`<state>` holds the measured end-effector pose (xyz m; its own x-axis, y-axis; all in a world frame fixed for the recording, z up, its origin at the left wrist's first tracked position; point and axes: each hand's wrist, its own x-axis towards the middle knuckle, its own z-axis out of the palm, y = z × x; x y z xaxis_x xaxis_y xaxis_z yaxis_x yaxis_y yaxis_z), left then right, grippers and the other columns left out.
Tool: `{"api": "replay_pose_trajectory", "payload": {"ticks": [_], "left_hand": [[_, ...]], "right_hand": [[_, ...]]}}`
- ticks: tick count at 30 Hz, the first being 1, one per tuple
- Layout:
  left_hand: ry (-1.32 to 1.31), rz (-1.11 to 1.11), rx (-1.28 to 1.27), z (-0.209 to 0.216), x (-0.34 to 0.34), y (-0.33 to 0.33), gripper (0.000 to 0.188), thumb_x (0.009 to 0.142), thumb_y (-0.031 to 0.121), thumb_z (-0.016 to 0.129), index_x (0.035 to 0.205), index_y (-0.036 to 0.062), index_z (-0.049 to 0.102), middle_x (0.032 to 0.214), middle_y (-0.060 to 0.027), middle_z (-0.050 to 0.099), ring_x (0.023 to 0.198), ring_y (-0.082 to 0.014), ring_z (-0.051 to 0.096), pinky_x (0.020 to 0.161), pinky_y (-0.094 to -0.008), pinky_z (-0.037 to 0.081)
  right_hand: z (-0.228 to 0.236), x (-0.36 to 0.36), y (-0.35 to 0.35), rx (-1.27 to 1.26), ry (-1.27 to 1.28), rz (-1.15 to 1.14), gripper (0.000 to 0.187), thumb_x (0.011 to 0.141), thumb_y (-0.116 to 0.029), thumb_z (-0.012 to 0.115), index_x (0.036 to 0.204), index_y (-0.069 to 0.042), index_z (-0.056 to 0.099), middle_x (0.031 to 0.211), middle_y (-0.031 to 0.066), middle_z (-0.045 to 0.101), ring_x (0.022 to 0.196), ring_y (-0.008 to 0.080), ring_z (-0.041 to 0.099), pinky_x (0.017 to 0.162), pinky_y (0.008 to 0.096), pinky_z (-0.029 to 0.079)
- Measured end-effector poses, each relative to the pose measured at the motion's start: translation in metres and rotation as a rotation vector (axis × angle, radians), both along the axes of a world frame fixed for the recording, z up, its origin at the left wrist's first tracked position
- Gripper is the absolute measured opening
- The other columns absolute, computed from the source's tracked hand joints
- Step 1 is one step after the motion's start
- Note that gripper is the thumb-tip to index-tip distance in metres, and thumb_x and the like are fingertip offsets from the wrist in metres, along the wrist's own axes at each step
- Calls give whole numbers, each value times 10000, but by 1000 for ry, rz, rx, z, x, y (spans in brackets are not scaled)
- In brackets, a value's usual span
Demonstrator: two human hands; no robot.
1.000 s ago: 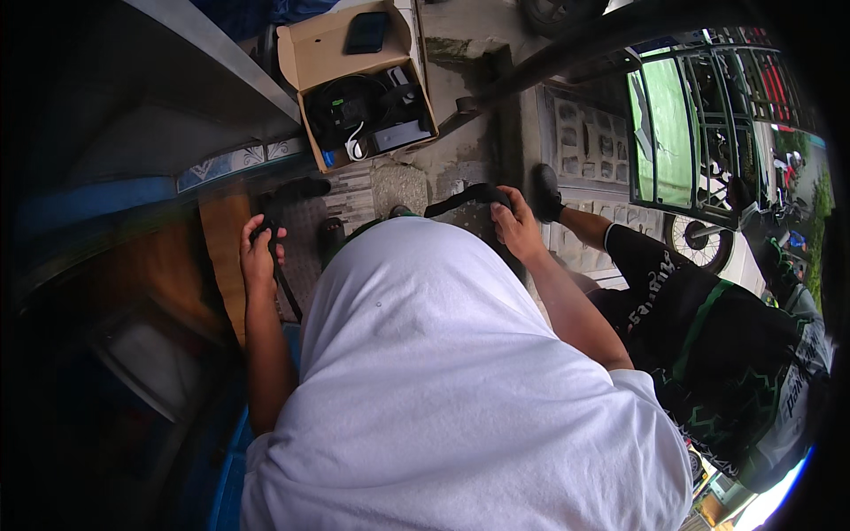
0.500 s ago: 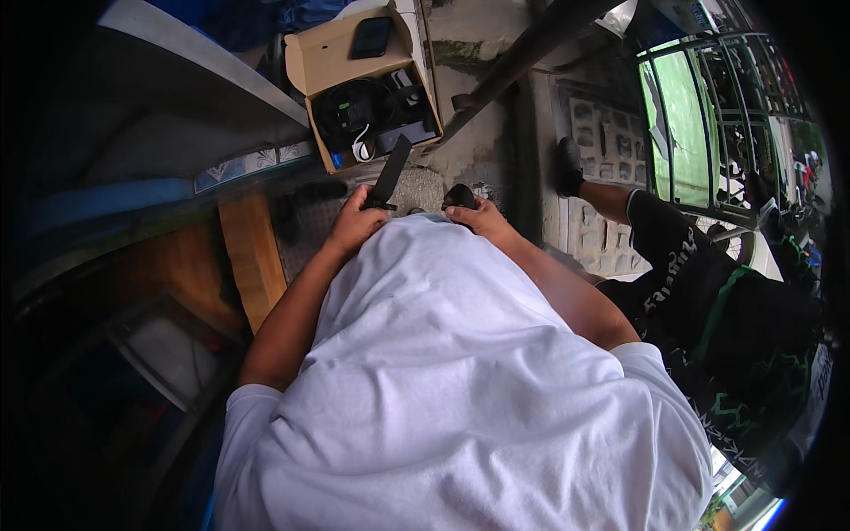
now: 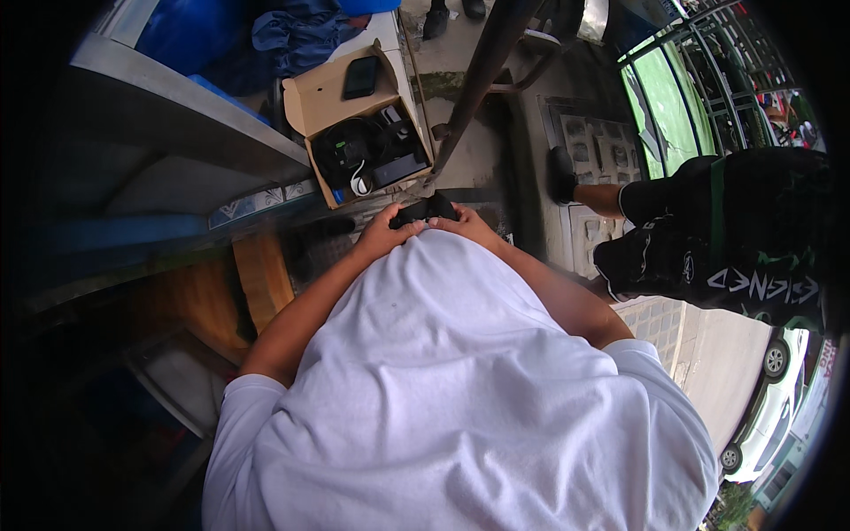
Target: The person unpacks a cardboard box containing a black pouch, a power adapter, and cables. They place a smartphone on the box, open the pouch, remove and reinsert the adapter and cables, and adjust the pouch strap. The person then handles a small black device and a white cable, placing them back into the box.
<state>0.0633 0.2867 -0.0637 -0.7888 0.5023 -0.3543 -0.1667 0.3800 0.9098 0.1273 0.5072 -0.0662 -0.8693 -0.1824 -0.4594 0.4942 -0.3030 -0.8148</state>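
black device (image 3: 425, 210) clamped between left hand (image 3: 385, 235) and right hand (image 3: 469, 228), near cardboard box (image 3: 323, 106).

Metal ledge (image 3: 190, 133) w/ open cardboard box (image 3: 329, 106), blue bundle (image 3: 266, 35) beside it.

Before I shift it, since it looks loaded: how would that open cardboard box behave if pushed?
The cardboard box would probably slide rather than tip, as it sits low and wide. Its open flaps look floppy. The dark gear inside likely makes it fairly heavy and may shift.
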Motion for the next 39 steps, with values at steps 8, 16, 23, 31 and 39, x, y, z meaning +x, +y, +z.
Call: {"api": "replay_pose_trajectory", "payload": {"ticks": [8, 16, 23, 31, 39], "left_hand": [[-92, -189, -38, -20, -3, -2, 747, 810, 592, 795, 1260, 37, 576, 1117, -100, 674, 1079, -168, 609, 954, -334, 481], [-125, -155, -71, -4, 3, 3, 805, 839, 682, 705, 1285, 30, 554, 1197, -157, 636, 1166, -223, 573, 989, -370, 464], [-283, -213, 39, -9, 1, 6, 831, 845, 718, 665, 1295, 32, 525, 1195, -201, 646, 1156, -257, 601, 962, -401, 494], [-271, -458, -100, -8, -9, 3, 847, 890, 751, 555, 1447, 145, 358, 1345, -200, 583, 1327, -326, 517, 1151, -558, 209], [-338, -436, -3, -65, 38, -71, 639, 920, 682, 584, 1313, 185, 503, 1154, -47, 676, 1131, -194, 605, 1097, -564, 232]], "right_hand": [[22, 4, 0, -77, -195, 72, 371, 911, -222, 787, 1176, -13, 634, 1012, 39, 712, 876, 104, 664, 788, 273, 548], [20, 7, -1, -39, -203, 65, 402, 922, -238, 776, 1214, -5, 628, 1028, 38, 707, 874, 102, 656, 767, 267, 539], [7, 4, 6, -3, -235, 166, 410, 947, -269, 748, 1226, -4, 605, 1053, 31, 692, 905, 88, 639, 777, 256, 528], [-12, -2, -15, 119, -374, 129, 646, 1017, -493, 569, 1461, -38, 452, 1271, 104, 626, 1124, 156, 615, 938, 308, 524], [-8, 32, -90, 311, -335, 412, 742, 1015, -516, 542, 1490, 37, 401, 1324, 222, 615, 1191, 284, 623, 1010, 359, 499]]}}
